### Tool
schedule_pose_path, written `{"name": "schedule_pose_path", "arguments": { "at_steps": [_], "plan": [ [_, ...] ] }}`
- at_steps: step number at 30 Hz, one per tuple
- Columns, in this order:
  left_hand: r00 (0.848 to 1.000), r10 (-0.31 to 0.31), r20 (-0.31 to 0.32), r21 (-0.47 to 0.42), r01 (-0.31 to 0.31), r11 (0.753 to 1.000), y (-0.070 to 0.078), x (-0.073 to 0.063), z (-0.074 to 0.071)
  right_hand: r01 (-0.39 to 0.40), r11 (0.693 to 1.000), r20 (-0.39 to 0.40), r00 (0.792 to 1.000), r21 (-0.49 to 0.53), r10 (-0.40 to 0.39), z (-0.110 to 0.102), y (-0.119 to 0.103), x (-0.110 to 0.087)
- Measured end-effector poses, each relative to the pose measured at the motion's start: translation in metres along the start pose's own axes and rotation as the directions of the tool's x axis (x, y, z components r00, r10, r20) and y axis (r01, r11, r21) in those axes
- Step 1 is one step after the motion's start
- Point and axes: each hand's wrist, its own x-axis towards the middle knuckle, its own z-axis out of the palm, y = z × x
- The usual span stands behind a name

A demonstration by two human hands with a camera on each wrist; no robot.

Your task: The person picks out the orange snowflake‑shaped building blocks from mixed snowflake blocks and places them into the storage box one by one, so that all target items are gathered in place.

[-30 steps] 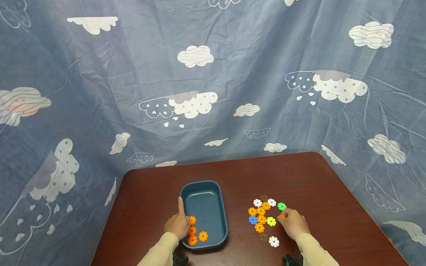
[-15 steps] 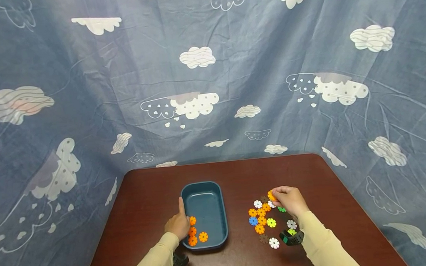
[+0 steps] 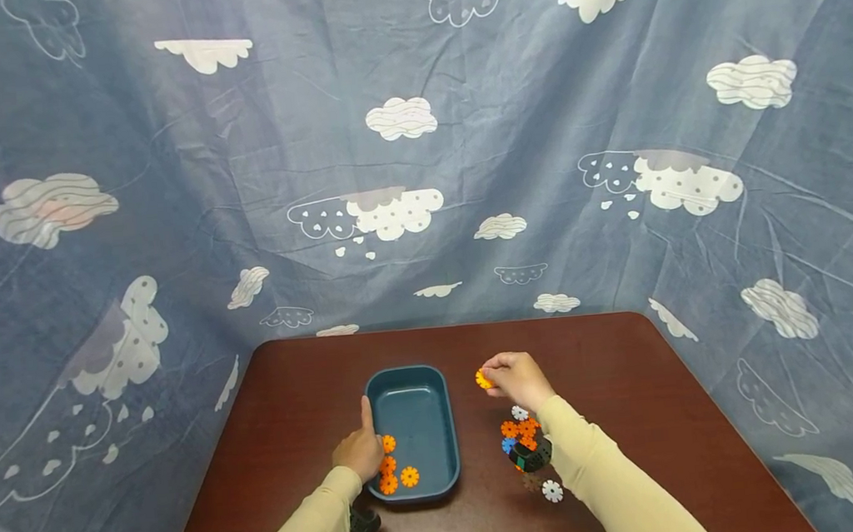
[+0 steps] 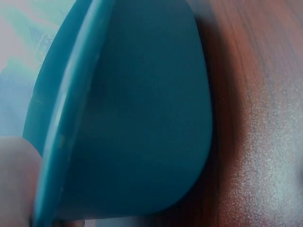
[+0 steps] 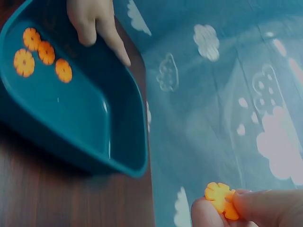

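Observation:
A blue-green rectangular plastic tray (image 3: 412, 434) stands on the table. My left hand (image 3: 358, 453) grips its left rim, the index finger stretched along the edge, as the right wrist view also shows. In the left wrist view the tray's outer wall (image 4: 147, 109) fills most of the frame. Several orange notched plastic discs (image 5: 46, 52) lie at the near left of the tray floor. Right of the tray and above the tabletop, my right hand (image 3: 520, 380) pinches an orange notched disc (image 5: 218, 197) between thumb and fingertip.
Several notched discs in white (image 3: 553, 491), orange, blue (image 3: 509, 445) and brown lie right of the tray, partly hidden under my right forearm and black wrist camera (image 3: 532, 456). A cloud-patterned cloth (image 3: 462, 146) hangs around the brown table (image 3: 292, 377).
My right hand has lifted an orange disc from the right side of the pile and carried it left towards the tray. The left hand stays on the tray rim.

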Motion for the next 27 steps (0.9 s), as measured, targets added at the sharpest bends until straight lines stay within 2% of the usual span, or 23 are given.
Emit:
{"name": "schedule_pose_path", "arguments": {
  "at_steps": [4,9,16,23,27],
  "plan": [
    [1.000,0.000,0.004,0.011,0.000,1.000,0.001,0.000,0.000,0.015,1.000,0.031,0.999,-0.012,-0.015,0.029,-0.009,0.006],
    [1.000,-0.019,0.002,0.013,0.019,1.000,0.002,0.001,0.001,0.036,0.995,0.103,0.994,-0.088,-0.027,0.062,-0.016,0.007],
    [1.000,-0.029,0.001,0.024,0.029,0.999,0.000,0.005,0.000,0.096,0.975,0.201,0.978,-0.199,-0.055,0.108,-0.010,0.005],
    [1.000,-0.011,-0.008,0.044,0.012,0.999,-0.003,0.010,-0.001,0.104,0.918,0.206,0.978,-0.383,-0.025,0.149,0.008,0.011],
    [1.000,-0.004,0.000,0.049,0.004,0.999,-0.005,0.013,-0.001,0.095,0.892,0.213,0.977,-0.442,0.001,0.163,0.018,0.015]
  ]
}}
